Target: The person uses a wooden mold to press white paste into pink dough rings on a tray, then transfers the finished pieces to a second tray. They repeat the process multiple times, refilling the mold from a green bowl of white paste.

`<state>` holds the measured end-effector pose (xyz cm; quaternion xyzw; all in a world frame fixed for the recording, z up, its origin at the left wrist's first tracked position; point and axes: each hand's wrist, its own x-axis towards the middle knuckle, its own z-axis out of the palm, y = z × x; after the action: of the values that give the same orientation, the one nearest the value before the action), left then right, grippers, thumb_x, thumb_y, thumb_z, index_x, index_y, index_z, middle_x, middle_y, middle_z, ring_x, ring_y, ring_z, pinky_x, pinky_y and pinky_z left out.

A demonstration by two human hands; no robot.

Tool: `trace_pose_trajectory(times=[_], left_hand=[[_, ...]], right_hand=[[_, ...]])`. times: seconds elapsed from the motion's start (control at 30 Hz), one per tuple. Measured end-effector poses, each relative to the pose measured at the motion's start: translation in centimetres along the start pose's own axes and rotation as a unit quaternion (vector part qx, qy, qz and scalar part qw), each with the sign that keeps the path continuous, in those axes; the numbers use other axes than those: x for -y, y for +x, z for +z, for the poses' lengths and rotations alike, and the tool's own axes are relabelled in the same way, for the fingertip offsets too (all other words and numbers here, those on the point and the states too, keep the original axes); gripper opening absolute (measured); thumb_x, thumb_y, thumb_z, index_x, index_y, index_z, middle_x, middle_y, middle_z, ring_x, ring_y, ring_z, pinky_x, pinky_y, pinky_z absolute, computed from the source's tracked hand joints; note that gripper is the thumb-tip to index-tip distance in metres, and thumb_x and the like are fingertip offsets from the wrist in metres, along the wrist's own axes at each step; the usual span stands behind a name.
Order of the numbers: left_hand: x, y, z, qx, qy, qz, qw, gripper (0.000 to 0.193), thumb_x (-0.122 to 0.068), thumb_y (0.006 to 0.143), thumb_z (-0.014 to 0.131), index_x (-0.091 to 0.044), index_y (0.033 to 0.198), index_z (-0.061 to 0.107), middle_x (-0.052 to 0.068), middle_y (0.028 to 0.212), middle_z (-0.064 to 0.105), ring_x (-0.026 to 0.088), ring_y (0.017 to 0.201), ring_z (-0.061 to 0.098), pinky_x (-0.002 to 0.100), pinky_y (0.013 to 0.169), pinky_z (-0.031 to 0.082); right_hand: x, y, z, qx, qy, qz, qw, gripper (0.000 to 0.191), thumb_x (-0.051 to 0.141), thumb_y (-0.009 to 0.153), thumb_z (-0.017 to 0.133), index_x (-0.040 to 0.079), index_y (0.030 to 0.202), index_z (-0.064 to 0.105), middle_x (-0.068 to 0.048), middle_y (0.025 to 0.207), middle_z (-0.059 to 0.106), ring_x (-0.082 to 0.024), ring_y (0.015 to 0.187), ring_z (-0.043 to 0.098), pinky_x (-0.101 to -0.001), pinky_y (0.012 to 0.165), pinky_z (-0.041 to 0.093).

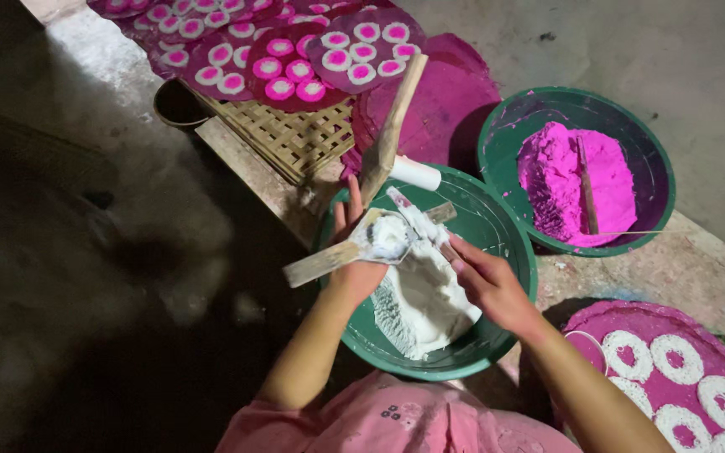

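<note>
Filling: left hand (354,252) grips a wooden mould (354,245) at centre frame; right hand (487,281) pinches a flat stick (417,220), pressing white paste (421,302) from the green basin (497,220).
Done: ringed pink discs (295,63), upper left.
Left: white rings (673,361) lower right lack centres; pink paste (576,180) remains.

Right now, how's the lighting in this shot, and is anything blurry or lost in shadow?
Head view: light falls on the middle and right, so the green bowl of white paste, the pink powder bowl and both hands, left hand and right hand, read clearly; the left side sinks into dark, soft shadow with little detail; edges bend slightly from the wide lens.
</note>
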<state>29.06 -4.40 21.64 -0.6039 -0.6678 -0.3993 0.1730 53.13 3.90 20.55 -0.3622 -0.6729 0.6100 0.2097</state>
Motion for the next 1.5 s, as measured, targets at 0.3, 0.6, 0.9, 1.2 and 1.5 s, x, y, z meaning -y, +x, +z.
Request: trace_pose_trajectory(times=[0.3, 0.6, 0.9, 1.2, 1.5], left_hand=[[4.7, 0.4, 4.6, -0.057, 0.004, -0.125, 0.99, 0.103, -0.036, 0.068, 0.084, 0.003, 0.151, 0.036, 0.029, 0.129, 0.058, 0.047, 0.108, 0.06, 0.054, 0.094, 0.047], [-0.9, -4.1, 5.6, 0.192, -0.767, -0.348, 0.504, 0.028, -0.007, 0.081, 0.065, 0.002, 0.108, 0.065, 0.006, 0.099, 0.064, 0.018, 0.088, 0.061, 0.031, 0.08, 0.051], [-14.5, -4.3, 1.3, 0.479, -0.504, -0.217, 0.685, 0.068, -0.019, 0.081, 0.071, -0.015, 0.147, 0.057, 0.007, 0.106, 0.068, 0.021, 0.074, 0.058, 0.041, 0.062, 0.045], [-20.3, -1.4, -1.6, 0.443, -0.339, 0.04, 0.829, 0.051, -0.047, 0.071, 0.083, -0.014, 0.105, 0.063, 0.007, 0.083, 0.072, 0.032, 0.082, 0.071, 0.044, 0.067, 0.054], [-23.5, -1.4, 3.0, 0.477, -0.423, 0.035, 0.77, 0.052, -0.027, 0.084, 0.075, -0.013, 0.132, 0.056, 0.009, 0.126, 0.065, 0.023, 0.117, 0.064, 0.037, 0.103, 0.048]], right_hand=[[-2.4, -2.6, 1.9, 0.071, -0.168, -0.09, 0.979, 0.045, 0.016, 0.104, 0.055, 0.007, 0.147, 0.057, -0.006, 0.088, 0.064, -0.013, 0.078, 0.054, -0.0293, 0.07, 0.046], [0.2, -1.8, -1.6, 0.015, -0.132, -0.281, 0.95, 0.07, 0.033, 0.106, 0.048, 0.001, 0.162, 0.021, -0.021, 0.167, 0.028, -0.034, 0.152, 0.034, -0.0418, 0.122, 0.027], [6.5, -12.1, -9.4, -0.003, 0.237, -0.276, 0.931, 0.081, 0.049, 0.098, 0.067, 0.005, 0.153, 0.028, -0.03, 0.147, 0.047, -0.037, 0.115, 0.065, -0.049, 0.089, 0.06], [8.9, -20.5, -11.7, -0.044, -0.349, -0.542, 0.763, 0.06, 0.019, 0.09, 0.06, 0.028, 0.145, 0.04, -0.026, 0.136, 0.061, -0.05, 0.115, 0.069, -0.0494, 0.093, 0.062], [7.7, -21.9, -13.6, -0.073, -0.257, -0.446, 0.854, 0.076, 0.038, 0.109, 0.063, 0.013, 0.164, 0.016, -0.027, 0.16, 0.033, -0.042, 0.156, 0.033, -0.0474, 0.129, 0.032]])
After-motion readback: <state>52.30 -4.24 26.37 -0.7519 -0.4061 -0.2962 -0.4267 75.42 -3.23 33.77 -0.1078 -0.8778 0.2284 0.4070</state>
